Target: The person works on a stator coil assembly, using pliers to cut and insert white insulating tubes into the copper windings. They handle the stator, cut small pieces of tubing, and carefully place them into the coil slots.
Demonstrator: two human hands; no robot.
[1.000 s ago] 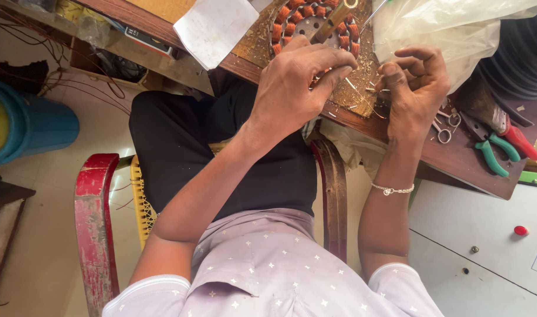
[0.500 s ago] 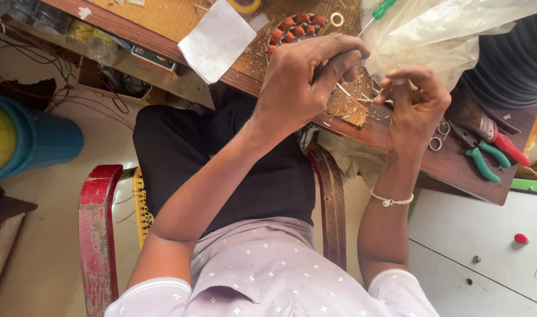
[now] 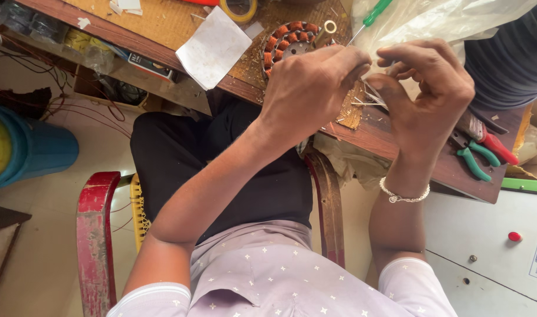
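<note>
Both hands meet over the front edge of the brown wooden worktop (image 3: 397, 141). The left hand (image 3: 312, 88) is curled in a narrow grip, its fingertips pinched around something thin that the knuckles hide; I cannot tell just what. The right hand (image 3: 427, 94) has thumb and forefinger nearly closed, also a narrow grip, on what looks like fine pale wire (image 3: 368, 100) running between the two hands. Just behind the left hand lies the round motor stator with orange copper windings (image 3: 289, 38), partly covered, resting on the worktop.

What could go wrong, as I judge it: wire this fine could kink or snap if the hands pull apart unevenly, and a loose end could slip from the pinch and drop off the edge into the lap. The white sheet of paper (image 3: 213, 50) overhangs the edge and could be knocked to the floor by a forearm.

By count: one stator, one green-handled screwdriver (image 3: 371, 14), one paper sheet, one roll of yellow tape (image 3: 239, 9), one green-handled pliers (image 3: 477, 158), one red-handled tool (image 3: 494, 144), one red chair (image 3: 95, 235), one blue drum (image 3: 28, 147).
</note>
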